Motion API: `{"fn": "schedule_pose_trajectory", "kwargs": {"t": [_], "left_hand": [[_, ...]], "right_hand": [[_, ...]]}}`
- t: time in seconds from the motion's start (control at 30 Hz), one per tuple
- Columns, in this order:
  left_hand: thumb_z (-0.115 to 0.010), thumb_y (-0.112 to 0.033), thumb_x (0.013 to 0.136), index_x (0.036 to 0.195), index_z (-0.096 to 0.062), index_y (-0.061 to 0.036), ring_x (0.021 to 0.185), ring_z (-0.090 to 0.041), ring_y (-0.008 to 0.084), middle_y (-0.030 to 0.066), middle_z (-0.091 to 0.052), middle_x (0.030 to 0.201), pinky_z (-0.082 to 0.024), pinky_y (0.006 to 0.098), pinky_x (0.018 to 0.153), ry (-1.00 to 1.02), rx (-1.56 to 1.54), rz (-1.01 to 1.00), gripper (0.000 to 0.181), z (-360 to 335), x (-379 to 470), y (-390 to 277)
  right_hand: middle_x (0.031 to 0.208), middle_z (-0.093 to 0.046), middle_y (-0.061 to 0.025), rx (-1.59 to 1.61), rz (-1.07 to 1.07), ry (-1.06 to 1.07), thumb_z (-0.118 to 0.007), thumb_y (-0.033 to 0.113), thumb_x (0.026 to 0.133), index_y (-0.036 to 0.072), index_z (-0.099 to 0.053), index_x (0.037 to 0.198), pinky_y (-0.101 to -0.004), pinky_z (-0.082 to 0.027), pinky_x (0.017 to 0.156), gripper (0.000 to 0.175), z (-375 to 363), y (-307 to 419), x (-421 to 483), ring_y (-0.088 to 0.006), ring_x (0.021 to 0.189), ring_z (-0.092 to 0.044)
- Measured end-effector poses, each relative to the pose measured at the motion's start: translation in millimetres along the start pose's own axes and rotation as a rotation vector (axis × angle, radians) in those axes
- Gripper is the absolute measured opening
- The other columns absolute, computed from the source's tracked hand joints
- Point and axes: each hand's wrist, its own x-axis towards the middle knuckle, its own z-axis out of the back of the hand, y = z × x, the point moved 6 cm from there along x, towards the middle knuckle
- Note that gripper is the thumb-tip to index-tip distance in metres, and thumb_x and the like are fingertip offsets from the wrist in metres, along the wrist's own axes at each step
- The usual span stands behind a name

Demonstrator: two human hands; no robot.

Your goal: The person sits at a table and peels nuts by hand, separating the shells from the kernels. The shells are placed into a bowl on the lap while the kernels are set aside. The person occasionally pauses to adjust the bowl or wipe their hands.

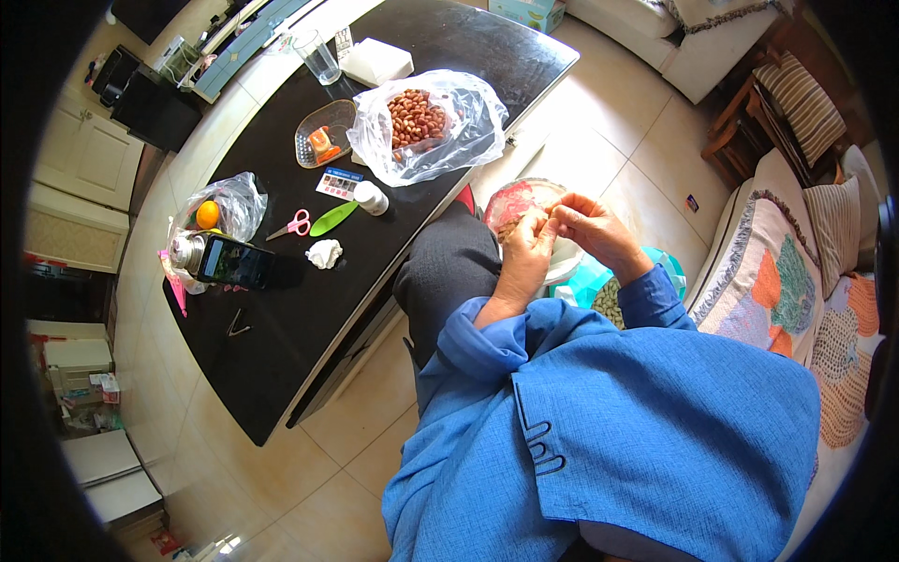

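My left hand (525, 247) and my right hand (591, 223) meet at the fingertips in front of my lap. Thumbs and index fingers are pinched together; whatever small thing lies between them is too hidden to make out. Just beyond and beneath them is a round basin (520, 199) with a red and white pattern, holding some small brown pieces (507, 230). Under my wrists shows a white container or liner (564, 261), partly covered. Below my right forearm stands a turquoise plastic bag (664, 265) with pale greenish pods or nuts (608, 302) in it.
On the black table (232, 379) a plastic bag (477, 126) holds reddish-brown shelled peanuts (416, 121). Nearby are a plastic basket (303, 144), white bottle (372, 198), green peeler-like tool (333, 219), scissors (289, 226), crumpled tissue (324, 253), phone (235, 261) and drinking glass (319, 60). A sofa (744, 281) is at right.
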Motion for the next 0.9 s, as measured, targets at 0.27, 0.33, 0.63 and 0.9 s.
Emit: {"fn": "schedule_pose_trajectory", "kwargs": {"t": [0.27,0.33,0.63,0.9], "left_hand": [[-0.056,-0.017,0.092,0.086,-0.057,0.0001,0.064,-0.060,0.0238,0.0120,-0.062,0.071,-0.047,0.0345,0.062,-0.054,0.097,-0.067,0.018,2,-5,-14],[-0.056,-0.016,0.092,0.085,-0.056,0.0004,0.063,-0.059,0.0213,0.0118,-0.063,0.072,-0.047,0.0331,0.060,-0.116,0.131,-0.096,0.018,3,-3,-13],[-0.054,-0.015,0.095,0.091,-0.049,-0.0025,0.073,-0.057,0.0116,0.0058,-0.059,0.080,-0.047,0.0242,0.068,-0.144,-0.169,0.140,0.014,9,-4,0],[-0.052,-0.017,0.096,0.091,-0.048,-0.0034,0.065,-0.055,0.0123,0.0071,-0.057,0.075,-0.047,0.0273,0.059,-0.253,-0.034,0.036,0.015,15,0,4]], "right_hand": [[0.098,-0.063,-0.0062,0.098,-0.003,0.032,-0.060,0.014,0.091,0.003,-0.060,0.105,-0.0281,-0.048,0.082,0.018,-4,-4,1,-0.0130,0.086,-0.059],[0.096,-0.063,-0.0056,0.091,0.024,-0.009,-0.061,0.014,0.090,0.003,-0.060,0.104,-0.0269,-0.048,0.079,0.017,-4,-5,3,-0.0121,0.082,-0.059],[0.083,-0.061,0.0001,-0.018,0.126,-0.172,-0.062,0.017,0.090,0.006,-0.062,0.093,-0.0195,-0.043,0.063,0.011,-19,-13,4,-0.0058,0.072,-0.053],[0.088,-0.061,-0.0016,-0.031,0.201,-0.210,-0.060,0.015,0.091,0.005,-0.062,0.097,-0.0213,-0.047,0.070,0.012,-22,-19,4,-0.0078,0.079,-0.056]]}}
